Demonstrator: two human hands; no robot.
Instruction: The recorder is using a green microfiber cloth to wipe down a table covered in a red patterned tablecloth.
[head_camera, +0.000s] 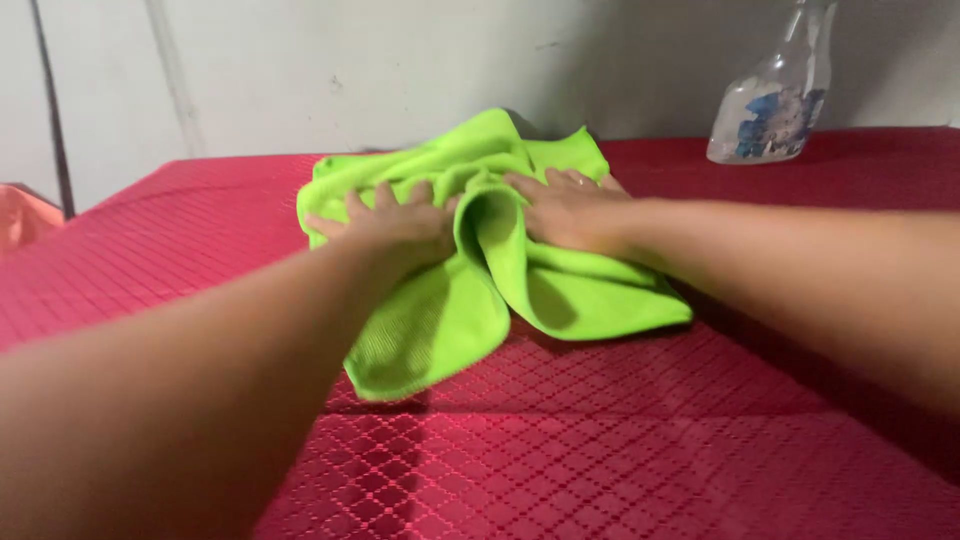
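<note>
Rumpled green cloth (480, 270) lengthwise toward wall, both hands flat

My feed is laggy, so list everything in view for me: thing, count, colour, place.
cloth: one, bright green, crumpled in the middle of the table, under both hands
table cover: one, red with a diamond pattern, across the whole surface
spray bottle: one, clear with a blue label, far right by the wall, top cut off by the frame
wall: one, pale grey, behind the table
pink thing: one, at the left edge, too little shows to tell what
left hand: one, flat on the cloth, fingers spread
right hand: one, flat on the cloth, beside the left
</note>
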